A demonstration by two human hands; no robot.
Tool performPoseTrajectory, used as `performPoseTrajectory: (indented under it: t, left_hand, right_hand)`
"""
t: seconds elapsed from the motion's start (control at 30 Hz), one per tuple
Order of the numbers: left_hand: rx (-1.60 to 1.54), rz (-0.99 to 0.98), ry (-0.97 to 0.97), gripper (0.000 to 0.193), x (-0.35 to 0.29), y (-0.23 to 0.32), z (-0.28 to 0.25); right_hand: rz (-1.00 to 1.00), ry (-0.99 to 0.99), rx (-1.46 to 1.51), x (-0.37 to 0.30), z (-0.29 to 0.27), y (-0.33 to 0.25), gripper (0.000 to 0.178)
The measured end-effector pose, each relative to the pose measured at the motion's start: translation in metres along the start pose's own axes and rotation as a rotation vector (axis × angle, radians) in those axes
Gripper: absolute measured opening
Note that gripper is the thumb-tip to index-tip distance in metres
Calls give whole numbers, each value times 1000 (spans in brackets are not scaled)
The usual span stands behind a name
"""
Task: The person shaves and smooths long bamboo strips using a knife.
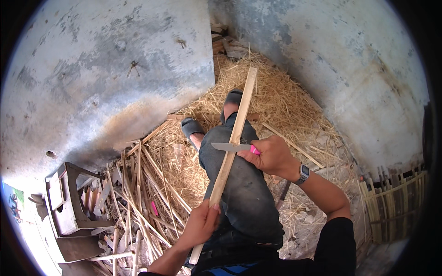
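My left hand point(202, 223) grips the near end of a long pale bamboo slat point(239, 117) that runs up and away over my outstretched leg point(239, 184) in dark trousers. My right hand point(271, 156), with a wristwatch point(303, 173), holds a knife with a pink handle. Its grey blade point(225, 146) lies across the slat near the middle, pointing left. My feet in dark sandals point(191, 126) rest on the shavings beyond.
Pale straw-like shavings point(271, 101) cover the ground between two grey concrete walls. A heap of split bamboo strips point(138, 193) lies at my left beside a small stool point(69, 198). A woven bamboo piece point(391, 207) stands at the right.
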State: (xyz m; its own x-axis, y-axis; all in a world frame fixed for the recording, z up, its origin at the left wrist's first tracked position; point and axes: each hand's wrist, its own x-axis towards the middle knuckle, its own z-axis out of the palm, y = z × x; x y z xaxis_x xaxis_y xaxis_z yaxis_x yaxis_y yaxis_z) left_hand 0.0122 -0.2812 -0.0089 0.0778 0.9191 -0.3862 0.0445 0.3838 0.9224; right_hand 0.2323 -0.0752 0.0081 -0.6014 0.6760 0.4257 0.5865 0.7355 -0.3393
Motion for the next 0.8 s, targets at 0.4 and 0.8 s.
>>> performPoseTrajectory:
  t: [0.4, 0.8]
  left_hand:
    - [79, -92, -43, 30, -33, -14, -32]
    - [118, -18, -81, 29, -40, -47, -24]
  right_hand:
    - [207, 264, -5, 28, -4, 82, 70]
    - [472, 286, 192, 37, -30, 82, 66]
